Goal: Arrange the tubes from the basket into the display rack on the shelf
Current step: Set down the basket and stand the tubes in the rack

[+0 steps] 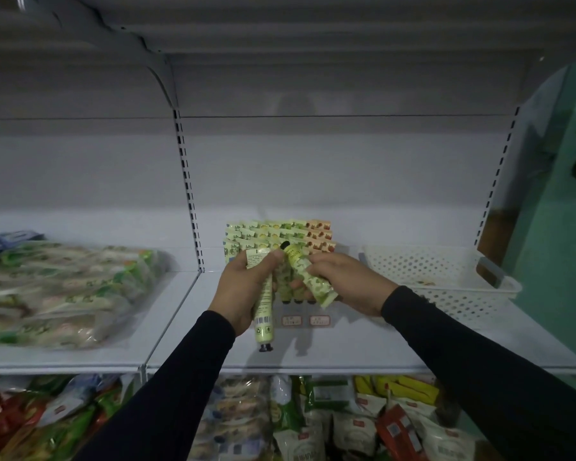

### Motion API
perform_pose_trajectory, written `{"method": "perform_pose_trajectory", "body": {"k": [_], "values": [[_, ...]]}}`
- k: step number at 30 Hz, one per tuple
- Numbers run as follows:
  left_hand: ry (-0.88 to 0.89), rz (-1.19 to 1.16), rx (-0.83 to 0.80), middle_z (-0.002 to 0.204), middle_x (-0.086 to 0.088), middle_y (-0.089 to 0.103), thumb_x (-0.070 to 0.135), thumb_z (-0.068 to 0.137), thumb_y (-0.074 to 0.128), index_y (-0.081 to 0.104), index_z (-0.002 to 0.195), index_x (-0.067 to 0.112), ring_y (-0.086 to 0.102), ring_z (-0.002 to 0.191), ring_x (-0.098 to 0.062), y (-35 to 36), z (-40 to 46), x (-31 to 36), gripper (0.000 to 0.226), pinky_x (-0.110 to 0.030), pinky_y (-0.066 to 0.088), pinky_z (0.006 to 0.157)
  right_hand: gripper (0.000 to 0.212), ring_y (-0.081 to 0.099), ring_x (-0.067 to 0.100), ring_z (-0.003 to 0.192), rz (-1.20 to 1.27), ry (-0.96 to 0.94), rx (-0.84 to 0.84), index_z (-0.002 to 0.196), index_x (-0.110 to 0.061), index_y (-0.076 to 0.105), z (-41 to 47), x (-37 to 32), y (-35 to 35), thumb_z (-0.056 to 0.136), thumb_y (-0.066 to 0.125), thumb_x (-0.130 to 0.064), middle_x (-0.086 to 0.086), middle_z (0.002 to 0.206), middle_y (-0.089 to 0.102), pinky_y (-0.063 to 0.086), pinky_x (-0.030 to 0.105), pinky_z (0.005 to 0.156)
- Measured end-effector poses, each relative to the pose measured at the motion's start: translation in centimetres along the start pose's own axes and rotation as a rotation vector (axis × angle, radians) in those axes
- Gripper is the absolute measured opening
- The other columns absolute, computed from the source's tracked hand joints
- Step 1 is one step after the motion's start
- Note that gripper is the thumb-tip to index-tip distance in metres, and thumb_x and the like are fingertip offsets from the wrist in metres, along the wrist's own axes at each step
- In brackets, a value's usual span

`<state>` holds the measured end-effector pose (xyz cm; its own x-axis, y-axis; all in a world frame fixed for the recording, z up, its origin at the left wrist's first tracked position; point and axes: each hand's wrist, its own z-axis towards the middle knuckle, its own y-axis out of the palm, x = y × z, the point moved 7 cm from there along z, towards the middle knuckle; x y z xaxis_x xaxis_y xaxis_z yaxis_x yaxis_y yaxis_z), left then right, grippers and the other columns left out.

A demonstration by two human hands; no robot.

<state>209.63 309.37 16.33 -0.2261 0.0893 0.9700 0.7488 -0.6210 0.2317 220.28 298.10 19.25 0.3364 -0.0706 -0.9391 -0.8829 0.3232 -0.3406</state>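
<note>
The shelf [363, 347] lay open around us, the white basket [446, 277] off to the right of both grips. The display rack [280, 237] stood just behind them. Our left hand [246, 287] wrapped one tube [264, 314], cap toward us; our right hand [343, 281] pinched a green tube [308, 276], cap angled toward the rack and nearer it.

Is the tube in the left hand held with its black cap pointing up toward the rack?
No. The left hand grips its tube with the black cap at the bottom, pointing down toward the shelf edge.
</note>
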Motion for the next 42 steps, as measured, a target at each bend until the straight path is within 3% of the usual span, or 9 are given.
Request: {"method": "perform_pose_trajectory", "body": {"k": [2, 4, 6, 10, 17, 21, 26, 29, 42], "values": [[0.066, 0.042, -0.011, 0.123, -0.028, 0.059, 0.041, 0.065, 0.089, 0.044, 0.136, 0.001, 0.067, 0.099, -0.04, -0.4, -0.1, 0.9, 0.093, -0.042, 0.06, 0.069, 0.024, 0.055, 0.014, 0.097, 0.025, 0.041, -0.01, 0.118, -0.01, 0.06, -0.1, 0.2, -0.5, 0.101, 0.043, -0.013, -0.009, 0.1, 0.064, 0.051, 0.021, 0.08], [0.095, 0.067, -0.051, 0.116, -0.027, 0.062, 0.037, 0.062, 0.09, 0.049, 0.132, 0.001, 0.07, 0.072, -0.021, -0.7, -0.1, 1.2, 0.089, -0.033, 0.053, 0.06, 0.027, 0.053, 0.01, 0.104, -0.024, 0.049, -0.032, 0.125, -0.015, 0.06, 0.2, 0.2, -1.0, 0.1, 0.049, -0.018, -0.008, 0.12, 0.059, 0.047, 0.01, 0.084], [0.06, 0.073, -0.111, 0.108, -0.024, 0.066, 0.028, 0.068, 0.088, 0.053, 0.123, 0.0, 0.068, 0.066, -0.016, -0.6, -0.2, 1.1, 0.071, -0.029, 0.048, 0.055, 0.026, 0.064, 0.013, 0.091, 0.033, 0.049, -0.062, 0.121, -0.016, 0.064, 0.4, 0.2, -1.0, 0.097, 0.056, -0.02, 0.001, 0.129, 0.057, 0.054, 0.021, 0.082], [0.05, 0.073, -0.14, 0.067, -0.001, 0.065, 0.01, 0.081, 0.076, 0.06, 0.093, 0.012, 0.052, 0.049, -0.015, -0.8, -0.5, 0.6, 0.02, -0.028, 0.044, 0.053, 0.021, 0.069, 0.014, 0.072, 0.282, 0.008, 0.039, 0.109, -0.009, 0.064, 0.8, 0.1, -2.0, 0.09, 0.066, -0.017, 0.001, 0.101, 0.067, 0.056, 0.022, 0.067], [0.087, 0.139, -0.136, 0.082, -0.008, 0.07, 0.019, 0.08, 0.079, 0.062, 0.104, 0.01, 0.066, 0.067, -0.025, -0.8, -0.4, -0.4, 0.031, -0.034, 0.054, 0.063, 0.026, 0.071, 0.016, 0.081, 0.476, -0.064, 0.232, 0.112, 0.001, 0.062, 1.3, 0.5, -2.5, 0.096, 0.058, -0.019, 0.014, 0.1, 0.07, 0.057, 0.022, 0.069], [0.169, 0.176, -0.169, 0.076, 0.003, 0.069, 0.016, 0.082, 0.077, 0.065, 0.095, 0.016, 0.061, 0.062, -0.013, 0.5, -0.8, -0.4, 0.018, -0.032, 0.047, 0.063, 0.024, 0.069, 0.015, 0.082, 0.371, -0.104, 0.197, 0.113, -0.008, 0.066, 1.4, -0.5, -1.5, 0.096, 0.057, -0.022, 0.011, 0.106, 0.071, 0.057, 0.024, 0.068], [0.157, 0.108, -0.153, 0.094, -0.01, 0.069, 0.018, 0.089, 0.069, 0.057, 0.116, 0.003, 0.069, 0.068, -0.014, 2.4, -1.2, -0.9, 0.034, -0.023, 0.048, 0.055, 0.019, 0.064, 0.017, 0.065, 0.022, -0.119, 0.14, 0.091, -0.015, 0.068, 1.8, -1.0, 1.5, 0.094, 0.06, -0.033, 0.01, 0.079, 0.066, 0.055, 0.028, 0.06], [0.175, 0.177, -0.172, 0.073, 0.002, 0.069, 0.012, 0.092, 0.065, 0.061, 0.1, 0.01, 0.062, 0.057, -0.01, 2.1, -1.3, -1.4, 0.009, -0.023, 0.046, 0.055, 0.034, 0.058, 0.013, 0.056, -0.008, -0.077, 0.144, 0.076, -0.009, 0.062, 2.1, 0.1, 1.4, 0.097, 0.055, -0.035, 0.002, 0.063, 0.056, 0.045, 0.031, 0.057], [0.036, 0.454, -0.097, 0.075, -0.007, 0.065, 0.039, 0.087, 0.07, 0.058, 0.099, 0.006, 0.058, 0.058, -0.014, -0.8, -2.7, -6.3, 0.038, -0.03, 0.046, 0.058, 0.019, 0.069, 0.01, 0.074, -0.303, -0.086, 0.156, 0.095, -0.022, 0.07, -1.2, 6.4, 2.1, 0.096, 0.057, -0.035, -0.006, 0.086, 0.07, 0.057, 0.024, 0.067]]}}
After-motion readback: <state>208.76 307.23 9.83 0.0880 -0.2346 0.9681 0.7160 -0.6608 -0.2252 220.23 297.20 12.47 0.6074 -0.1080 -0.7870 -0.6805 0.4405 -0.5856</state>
